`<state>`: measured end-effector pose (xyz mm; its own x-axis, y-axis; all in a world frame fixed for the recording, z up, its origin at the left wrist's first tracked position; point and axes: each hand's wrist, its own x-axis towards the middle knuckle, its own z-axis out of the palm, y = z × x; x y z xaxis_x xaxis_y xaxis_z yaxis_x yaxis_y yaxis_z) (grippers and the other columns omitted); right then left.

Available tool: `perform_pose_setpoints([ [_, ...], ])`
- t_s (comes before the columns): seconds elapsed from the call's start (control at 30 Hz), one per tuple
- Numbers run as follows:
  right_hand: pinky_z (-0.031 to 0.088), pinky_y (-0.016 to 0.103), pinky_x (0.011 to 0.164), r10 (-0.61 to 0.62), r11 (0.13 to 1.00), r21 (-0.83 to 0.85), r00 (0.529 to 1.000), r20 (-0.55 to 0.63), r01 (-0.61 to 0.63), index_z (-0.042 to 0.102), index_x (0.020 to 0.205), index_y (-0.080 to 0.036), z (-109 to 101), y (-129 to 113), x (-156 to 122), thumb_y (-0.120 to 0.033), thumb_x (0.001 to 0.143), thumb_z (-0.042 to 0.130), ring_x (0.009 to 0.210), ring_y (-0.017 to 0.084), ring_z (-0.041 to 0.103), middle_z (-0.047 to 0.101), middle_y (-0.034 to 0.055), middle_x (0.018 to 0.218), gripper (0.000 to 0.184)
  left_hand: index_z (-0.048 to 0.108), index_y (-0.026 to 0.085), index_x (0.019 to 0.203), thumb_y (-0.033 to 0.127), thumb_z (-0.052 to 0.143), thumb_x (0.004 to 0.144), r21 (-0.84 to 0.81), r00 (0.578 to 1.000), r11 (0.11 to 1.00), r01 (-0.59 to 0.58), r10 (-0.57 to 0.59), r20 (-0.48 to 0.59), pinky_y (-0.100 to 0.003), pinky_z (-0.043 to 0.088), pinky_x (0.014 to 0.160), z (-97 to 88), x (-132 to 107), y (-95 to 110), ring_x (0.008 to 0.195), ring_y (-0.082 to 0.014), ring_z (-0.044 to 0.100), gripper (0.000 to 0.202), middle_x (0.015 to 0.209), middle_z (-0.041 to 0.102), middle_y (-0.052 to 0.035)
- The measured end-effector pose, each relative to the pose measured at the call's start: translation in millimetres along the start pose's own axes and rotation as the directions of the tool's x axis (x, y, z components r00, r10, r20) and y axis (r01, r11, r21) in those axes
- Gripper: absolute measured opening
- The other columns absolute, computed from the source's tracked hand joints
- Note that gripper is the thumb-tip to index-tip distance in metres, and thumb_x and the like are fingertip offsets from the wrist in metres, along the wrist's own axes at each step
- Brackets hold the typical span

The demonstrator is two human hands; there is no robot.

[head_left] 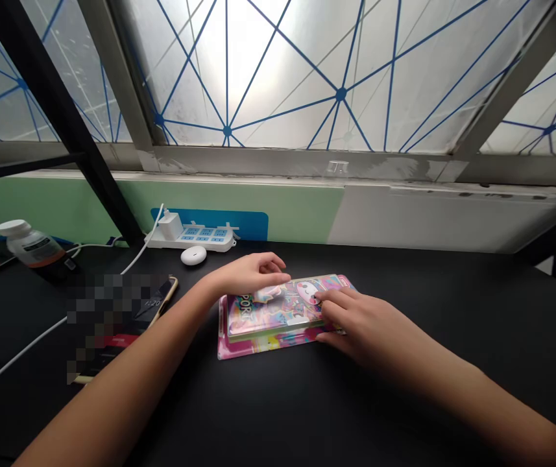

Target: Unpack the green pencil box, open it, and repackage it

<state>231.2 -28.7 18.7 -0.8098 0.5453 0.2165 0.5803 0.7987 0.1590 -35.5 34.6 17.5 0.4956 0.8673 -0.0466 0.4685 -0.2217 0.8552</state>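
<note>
pastel booklet (282,316) flat atop pink sheet (246,348)

Open desk (457,285) beyond right hand (362,321), power strip (217,242) blocking rear left, bottle (34,246) farther left

Two bare forearms show, the left forearm (146,363) and the right forearm (453,370), both uncovered from the picture's edges to the wrists. Each is smooth and slim, broad toward the elbow and tapering to a narrow wrist. The left grip (248,274), a bare hand, has slender fingers (270,261) and a slim thumb (274,279). The right grip (360,318), also bare, has softly rounded knuckles; its nails are too small to make out.
</note>
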Motion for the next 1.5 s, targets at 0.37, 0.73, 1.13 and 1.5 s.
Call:
perform_pose_setpoints([
  [0.37, 0.049, 0.05, 0.096, 0.169, 0.938, 0.312, 0.985, -0.04, -0.148, 0.058, 0.123, -0.023, 2, 31, 3, -0.055, 0.086, 0.067, 0.116, 0.032, 0.056, 0.062, 0.0131, 0.121, 0.05, 0.065, 0.02, 0.102, 0.047, 0.043, 0.098, 0.72, 0.973, 0.683, -0.124, 0.226, -0.046, -0.036, 0.046, 0.074, 52.2, -14, 37, 0.087, -0.0257, 0.063, 0.035, 0.093, 0.068, -0.0076],
  [0.73, 0.052, 0.038, 0.077, 0.262, 0.857, 0.412, 0.95, 0.169, -0.309, 0.067, 0.104, -0.021, 3, 55, 2, -0.061, 0.087, 0.061, 0.089, 0.024, 0.065, 0.069, 0.0079, 0.101, 0.043, 0.066, 0.02, 0.104, 0.041, 0.049, 0.096, 0.766, 0.908, 0.568, -0.301, 0.415, 0.049, -0.04, 0.041, 0.076, 52.0, -10, 39, 0.083, -0.0289, 0.065, 0.029, 0.082, 0.071, -0.009],
  [1.13, 0.055, 0.038, 0.076, 0.283, 0.931, 0.299, 0.933, -0.223, -0.211, 0.055, 0.088, -0.021, -9, 37, 1, -0.048, 0.081, 0.075, 0.088, 0.023, 0.066, 0.062, 0.0115, 0.116, 0.034, 0.064, 0.017, 0.107, 0.076, 0.045, 0.088, 0.863, 0.895, 0.495, -0.097, 0.423, -0.142, -0.041, 0.041, 0.079, 33.4, -13, 38, 0.09, -0.0326, 0.062, 0.065, 0.096, 0.069, -0.0134],
  [1.5, 0.052, 0.038, 0.077, 0.162, 0.983, 0.15, 0.895, -0.416, -0.108, 0.053, 0.085, -0.023, -13, 36, -1, -0.034, 0.097, 0.052, 0.089, 0.024, 0.066, 0.069, 0.0121, 0.11, 0.016, 0.059, 0.017, 0.117, 0.074, 0.047, 0.089, 0.917, 0.754, 0.396, -0.056, 0.619, -0.221, -0.042, 0.039, 0.083, 43.6, -13, 40, 0.095, -0.0309, 0.06, 0.064, 0.105, 0.068, -0.0136],
])
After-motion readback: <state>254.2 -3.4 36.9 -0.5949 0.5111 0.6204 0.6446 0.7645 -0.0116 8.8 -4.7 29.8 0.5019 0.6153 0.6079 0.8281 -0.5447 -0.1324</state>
